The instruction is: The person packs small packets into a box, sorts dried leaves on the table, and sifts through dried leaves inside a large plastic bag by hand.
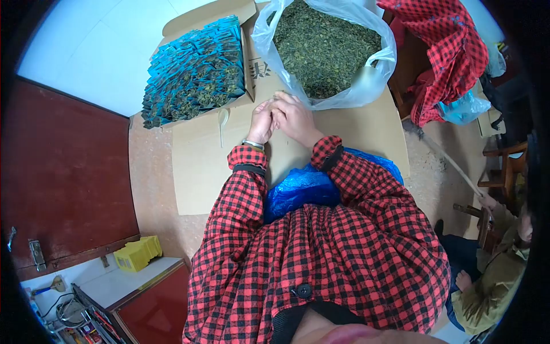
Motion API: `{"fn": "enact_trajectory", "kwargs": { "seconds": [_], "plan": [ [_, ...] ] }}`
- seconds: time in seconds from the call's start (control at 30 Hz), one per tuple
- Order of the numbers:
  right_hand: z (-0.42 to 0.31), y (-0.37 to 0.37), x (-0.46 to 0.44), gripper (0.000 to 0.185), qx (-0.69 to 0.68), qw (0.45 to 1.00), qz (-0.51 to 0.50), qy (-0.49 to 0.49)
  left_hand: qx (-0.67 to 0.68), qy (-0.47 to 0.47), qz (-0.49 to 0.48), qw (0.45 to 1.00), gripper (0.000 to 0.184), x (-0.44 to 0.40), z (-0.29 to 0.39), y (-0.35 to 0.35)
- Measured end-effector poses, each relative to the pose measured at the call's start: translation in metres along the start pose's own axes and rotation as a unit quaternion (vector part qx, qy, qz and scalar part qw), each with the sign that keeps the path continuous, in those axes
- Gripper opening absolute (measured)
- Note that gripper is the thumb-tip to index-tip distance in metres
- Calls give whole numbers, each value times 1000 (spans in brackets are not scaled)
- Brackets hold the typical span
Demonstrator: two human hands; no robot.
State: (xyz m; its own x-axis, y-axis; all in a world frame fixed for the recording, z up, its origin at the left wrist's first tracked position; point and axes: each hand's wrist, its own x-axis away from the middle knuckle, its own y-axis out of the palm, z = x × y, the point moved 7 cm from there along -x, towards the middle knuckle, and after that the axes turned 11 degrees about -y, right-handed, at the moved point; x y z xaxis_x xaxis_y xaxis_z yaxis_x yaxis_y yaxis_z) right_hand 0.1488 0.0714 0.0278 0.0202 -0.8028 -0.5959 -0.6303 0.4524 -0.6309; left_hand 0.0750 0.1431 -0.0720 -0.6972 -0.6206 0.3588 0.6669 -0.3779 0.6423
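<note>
Just below the rim of a clear plastic bag [385,57], the left hand [262,121] and right hand [295,119] meet, their fingers bent and drawn together at the tips; whether something small is pinched between them cannot be told. A silvery band [252,144] circles the left wrist, and both sleeves are red-and-black checked. Beneath the hands spreads a flat cardboard sheet [197,178]. The bag, just beyond the right hand, gapes open and is filled with loose, dried green leaves [321,49]. Left of it stands an open cardboard box [250,77], packed with rows of upright teal packets [197,46] with leaves showing at their near ends. A pale spoon [223,119] lies on the sheet beside the box, its handle towards the wearer. Nearer the body, crumpled blue plastic [303,189] lies under the forearms. Farther left are a dark red door [69,166] and a yellow carton [138,253] on a white-topped cabinet [129,278]. Off to the right, red checked cloth [447,51] hangs above a light-blue plastic bag [464,109], and another person [492,286] in an olive jacket grips a long pole [452,163] near a wooden chair [504,172].
</note>
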Motion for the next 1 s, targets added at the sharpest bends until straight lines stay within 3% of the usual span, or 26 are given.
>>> {"fn": "enact_trajectory", "kwargs": {
  "seconds": [0.17, 0.27, 0.3, 0.33, 0.4, 0.43, 0.47, 0.5, 0.53, 0.67, 0.77, 0.9, 1.0],
  "plan": [
    [-5, 10, 5, 26, -47, 998, -25, 37, 155, -10, -70, 985, 19, 6, 3, 0],
    [-5, -25, -19, 29, -107, 992, -44, 58, 116, -8, 41, 992, 25, 9, 4, 4],
    [-6, -52, -32, 30, -156, 983, -59, 76, 119, -9, 33, 992, 25, 4, 1, 6],
    [-3, -72, -38, 32, -204, 971, -75, 96, 12, -6, 69, 998, 25, 1, 0, 4],
    [47, -118, -74, 35, -77, 992, -26, 99, -205, 1, 142, 968, 25, 0, -2, -4],
    [88, -127, -87, 36, 19, 997, -24, 75, -204, 3, 139, 969, 25, -1, -5, -1],
    [123, -130, -101, 37, 114, 992, -21, 48, -328, 144, 198, 912, 24, 5, 11, 9],
    [157, -137, -112, 36, 195, 979, 29, 42, -437, 279, 252, 817, 24, 14, 24, 24],
    [179, -147, -125, 35, 274, 958, 80, 36, -526, 403, 298, 687, 23, 27, 32, 42],
    [270, -160, -188, 44, 307, 947, 19, 92, -549, 389, 324, 665, 18, 31, 31, 44],
    [325, -128, -226, 50, 239, 958, -94, 130, -555, 352, 340, 673, 17, 27, 35, 43],
    [267, -109, -247, 54, 190, 957, -188, 115, -565, 351, 350, 660, 16, 23, 36, 43],
    [234, -95, -226, 60, 168, 957, -190, 140, -576, 339, 352, 655, 15, 21, 32, 40]
  ]
}}
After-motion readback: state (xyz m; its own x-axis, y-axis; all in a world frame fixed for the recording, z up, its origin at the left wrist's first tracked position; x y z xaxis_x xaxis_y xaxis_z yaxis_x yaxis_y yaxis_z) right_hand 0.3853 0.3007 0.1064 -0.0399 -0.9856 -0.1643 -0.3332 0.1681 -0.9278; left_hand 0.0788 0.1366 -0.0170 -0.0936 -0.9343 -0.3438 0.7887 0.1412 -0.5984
